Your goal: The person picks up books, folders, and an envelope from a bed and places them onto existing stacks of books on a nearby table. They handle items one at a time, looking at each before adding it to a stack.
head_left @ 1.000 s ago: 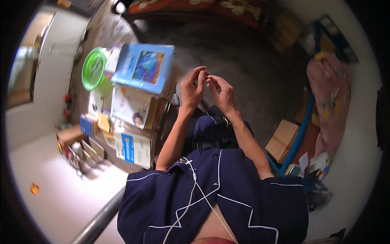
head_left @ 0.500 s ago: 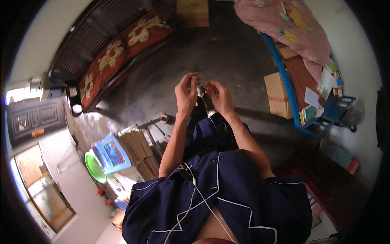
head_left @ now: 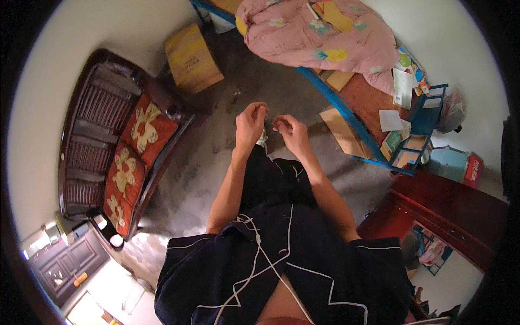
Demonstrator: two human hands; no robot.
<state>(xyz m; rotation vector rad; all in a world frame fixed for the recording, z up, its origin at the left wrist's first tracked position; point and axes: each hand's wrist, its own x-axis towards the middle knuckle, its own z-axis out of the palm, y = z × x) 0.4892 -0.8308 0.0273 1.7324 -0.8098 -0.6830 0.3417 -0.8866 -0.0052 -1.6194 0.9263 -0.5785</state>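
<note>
My left hand (head_left: 251,125) is held up in front of my body, its fingers curled in toward the thumb. Beside it, a short gap away, my right hand (head_left: 292,132) is bent in a similar loose curl. Nothing shows in either hand, and neither touches any object. Both forearms reach forward from the short sleeves of a dark navy shirt (head_left: 216,271) with white piping. A white cord (head_left: 258,238) hangs down the shirt's front. Beneath the hands lies the dark grey floor (head_left: 184,173).
Left stands a dark wooden bench (head_left: 89,116) with red flowered cushions (head_left: 125,169). A cardboard box (head_left: 194,58) sits beyond it. Ahead right, a blue-framed bed (head_left: 327,93) carries a pink quilt (head_left: 325,40), papers and books. A dark red wooden table (head_left: 439,203) stands at right.
My view has turned to the right: the bench now sits lower left, and the bed and red table show more fully. The stacked papers and green basin have left view. My fingers curl tighter.
</note>
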